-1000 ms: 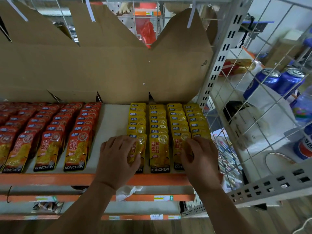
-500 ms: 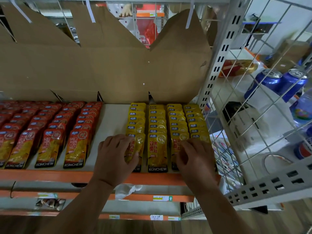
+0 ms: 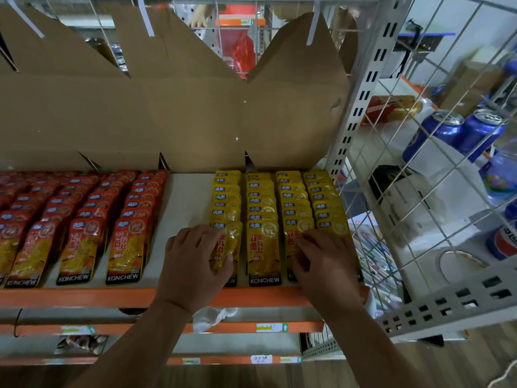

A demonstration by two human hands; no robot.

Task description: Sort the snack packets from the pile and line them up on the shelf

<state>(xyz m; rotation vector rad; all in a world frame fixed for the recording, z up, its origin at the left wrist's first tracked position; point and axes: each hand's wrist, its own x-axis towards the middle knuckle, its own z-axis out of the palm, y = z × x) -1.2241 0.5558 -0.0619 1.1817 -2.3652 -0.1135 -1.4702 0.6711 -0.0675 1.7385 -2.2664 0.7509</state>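
Standing at the person's shoulder, I see the flat orange metal front lip of the shelf (image 3: 84, 296) nearest, with both wrists reaching across it. Just past that lip, the left hand (image 3: 193, 264) has its thumb and curled fingers closed round the left edge of a crinkled glossy yellow snack packet (image 3: 228, 242). This is the front packet of the leftmost yellow column, and it buckles a little in that hold. The right hand (image 3: 327, 267) lies on the front packets of the two rightmost yellow columns with its fingers bent. Whether they pinch a packet or only press on it, I cannot tell. Between the two sets of fingers, touched by neither, a flat yellow packet printed KONCHEW (image 3: 263, 247) lies square to the lip. Beyond the fingertips, four shingled columns of yellow snack packets (image 3: 263, 197) run back along the board. Just left of the left fingers is a bare strip of white shelf board (image 3: 187, 203), and beyond it lie shingled columns of red snack packets (image 3: 84, 219). Farther off, past every fingertip, a tall sheet of brown corrugated cardboard (image 3: 167, 116) stands along the back of the shelf. Well to the right of the right fingers rises a white wire grid panel (image 3: 397, 175), with two blue drink cans (image 3: 444, 130) behind it.
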